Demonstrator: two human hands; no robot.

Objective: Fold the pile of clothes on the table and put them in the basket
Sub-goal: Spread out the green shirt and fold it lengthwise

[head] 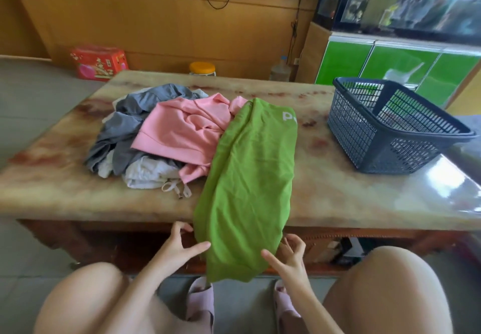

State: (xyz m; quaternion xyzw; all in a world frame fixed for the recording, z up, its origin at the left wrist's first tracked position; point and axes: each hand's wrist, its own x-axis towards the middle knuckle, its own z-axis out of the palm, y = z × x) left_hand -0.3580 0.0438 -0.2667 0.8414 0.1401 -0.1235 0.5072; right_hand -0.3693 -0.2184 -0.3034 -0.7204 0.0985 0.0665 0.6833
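A green garment (pixel 250 177), folded into a long strip, lies across the marble table (pixel 364 198), and its near end hangs over the front edge. My left hand (pixel 179 245) is at the strip's left edge with the thumb touching the cloth and the fingers loosely curled beside it. My right hand (pixel 289 258) mirrors it at the right edge, thumb on the cloth, fingers beside it. Neither hand plainly grips the fabric. A pile with a pink garment (pixel 182 130), a grey one (pixel 125 125) and a white one (pixel 148 172) lies to the left. The dark blue basket (pixel 385 148) stands at the right.
A red box (pixel 99 61), an orange-lidded jar (pixel 202 69) and a water bottle (pixel 279 70) stand on the floor behind the table. A green cabinet (pixel 390 60) is at the back right. My knees and slippered feet are below the table's front edge.
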